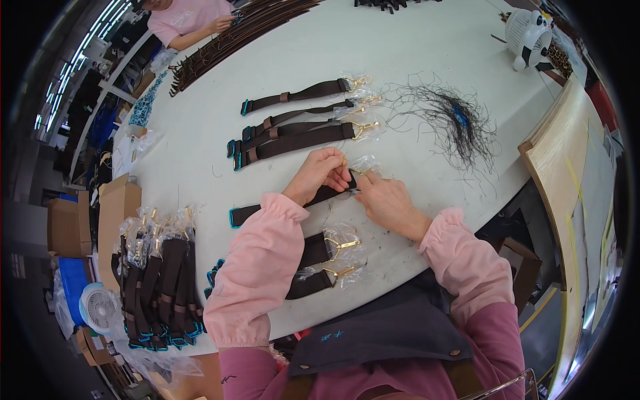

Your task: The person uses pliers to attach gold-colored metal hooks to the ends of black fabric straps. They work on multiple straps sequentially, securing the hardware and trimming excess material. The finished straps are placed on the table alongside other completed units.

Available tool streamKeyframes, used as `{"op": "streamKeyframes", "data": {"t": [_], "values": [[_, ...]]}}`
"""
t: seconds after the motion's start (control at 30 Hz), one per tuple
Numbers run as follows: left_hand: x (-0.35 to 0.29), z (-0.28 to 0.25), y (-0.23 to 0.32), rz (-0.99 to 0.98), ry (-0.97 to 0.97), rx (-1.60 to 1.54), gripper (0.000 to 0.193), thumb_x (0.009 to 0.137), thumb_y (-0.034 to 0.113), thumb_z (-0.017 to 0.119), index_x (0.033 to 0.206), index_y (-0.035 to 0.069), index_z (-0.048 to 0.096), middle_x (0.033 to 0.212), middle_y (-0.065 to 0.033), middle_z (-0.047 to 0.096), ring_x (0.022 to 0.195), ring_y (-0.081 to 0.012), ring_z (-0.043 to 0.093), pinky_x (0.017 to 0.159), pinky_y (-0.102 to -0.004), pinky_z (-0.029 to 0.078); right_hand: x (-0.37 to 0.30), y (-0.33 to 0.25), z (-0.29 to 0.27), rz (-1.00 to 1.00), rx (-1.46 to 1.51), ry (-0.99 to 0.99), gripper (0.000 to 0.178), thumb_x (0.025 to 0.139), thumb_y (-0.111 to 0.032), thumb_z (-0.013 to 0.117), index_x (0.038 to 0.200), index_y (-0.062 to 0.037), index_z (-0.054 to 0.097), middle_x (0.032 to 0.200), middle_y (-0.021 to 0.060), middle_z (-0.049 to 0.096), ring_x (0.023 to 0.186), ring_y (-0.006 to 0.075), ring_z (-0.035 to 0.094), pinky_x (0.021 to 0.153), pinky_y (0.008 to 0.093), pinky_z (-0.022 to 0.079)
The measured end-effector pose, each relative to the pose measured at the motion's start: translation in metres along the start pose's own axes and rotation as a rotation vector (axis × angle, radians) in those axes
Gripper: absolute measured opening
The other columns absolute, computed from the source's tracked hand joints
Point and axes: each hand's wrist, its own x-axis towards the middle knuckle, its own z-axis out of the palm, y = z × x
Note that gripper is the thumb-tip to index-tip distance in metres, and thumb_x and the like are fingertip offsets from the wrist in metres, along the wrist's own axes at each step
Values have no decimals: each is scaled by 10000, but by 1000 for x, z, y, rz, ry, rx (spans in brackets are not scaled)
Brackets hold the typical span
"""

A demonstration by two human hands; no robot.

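Observation:
A dark brown strap (248,215) lies across the table in front of me, with a blue-edged buckle at its left end. My left hand (320,175) is closed over its right end, thumb and finger pinched. Fingers of my right hand (388,203) pinch the same end, close to a metal clasp in clear plastic (366,164). What lies between the fingertips is partly hidden. Beyond my hands rest several similar straps (303,141) with gold clasps. Two more straps (313,251) lie nearer me, partly behind my left sleeve.
Several finished-looking straps (163,280) hang in a bundle over the table's left edge. A tangle of black threads (460,123) lies to the right. Brown strips (240,40) are piled at the far side by another person (190,23). A white fan (527,37) stands far right.

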Motion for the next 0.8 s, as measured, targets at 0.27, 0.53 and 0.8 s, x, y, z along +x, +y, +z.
{"op": "streamKeyframes", "data": {"t": [0.27, 0.53, 0.8], "values": [[-23, 6, 8, 387, 50, 974, 321, 758, 185, 652, 993, 44, 486, 913, -108, 577, 811, -222, 593, 643, -339, 469, 2, 36, -25, 741, 1246, -21, 252, 823, -230, 625, 870, 10, 564, 665, -3, 527, 528, 82, 484, 467, 209, 387], [-32, 17, -30, 758, 90, 1510, 289, 678, 78, 595, 945, 36, 495, 832, -83, 511, 755, -252, 544, 631, -355, 465, -20, 22, -29, 141, 382, -101, 212, 787, -186, 631, 871, -7, 554, 790, 110, 605, 624, 250, 580, 567, 350, 446], [-26, -1, -43, 914, 99, 1461, 114, 724, 48, 555, 827, 40, 507, 779, -69, 511, 716, -230, 535, 584, -346, 451, -18, 16, -17, 83, 139, -52, 210, 768, -168, 639, 897, -25, 556, 840, 119, 589, 695, 284, 602, 611, 374, 456]]}}
